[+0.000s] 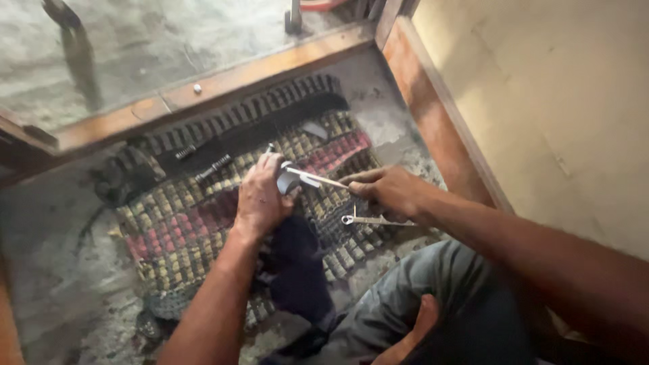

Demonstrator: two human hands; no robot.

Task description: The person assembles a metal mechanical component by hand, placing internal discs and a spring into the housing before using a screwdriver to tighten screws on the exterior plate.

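Grey metal, a small cylindrical part (289, 180) at mid-frame, sits clenched in the left hand (260, 199), while the right hand (387, 191) pinches a thin rod (324, 179) whose tip meets the part. The smooth rod could skid off the rounded part toward the left fingers, or the part drop onto the ridged woven mat (182, 230), beside the slim wrench (368, 220) and springs (213, 167).

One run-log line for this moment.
left hand: grips grey part | right hand: holds thin tool against it | wrench: on mat
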